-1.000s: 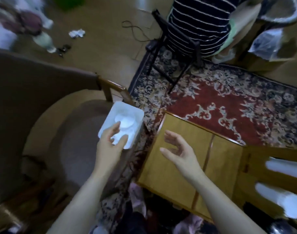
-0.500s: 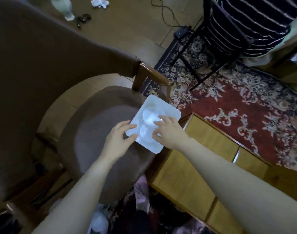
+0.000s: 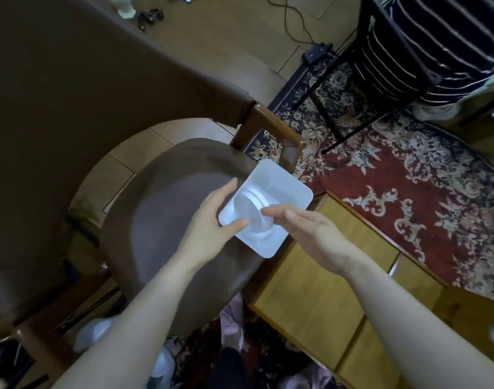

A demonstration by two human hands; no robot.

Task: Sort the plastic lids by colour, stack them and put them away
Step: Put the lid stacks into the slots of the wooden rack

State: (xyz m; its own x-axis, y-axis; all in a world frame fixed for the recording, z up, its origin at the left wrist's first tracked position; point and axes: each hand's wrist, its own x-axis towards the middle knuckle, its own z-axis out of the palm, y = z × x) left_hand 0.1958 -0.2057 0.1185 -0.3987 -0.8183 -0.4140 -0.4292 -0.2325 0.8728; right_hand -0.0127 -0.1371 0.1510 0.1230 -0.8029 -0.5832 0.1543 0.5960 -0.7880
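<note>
Smooth white plastic tray (image 3: 285, 189)

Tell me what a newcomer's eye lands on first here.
First the white square tray at centre, with a round clear lid on it, held between the left hand and right hand above a brown padded chair seat. Next comes the red patterned rug at right, beside a yellow wooden cabinet.

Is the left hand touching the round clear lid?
Touching: the head view shows the left hand with its thumb pressed on the round clear lid.
</note>
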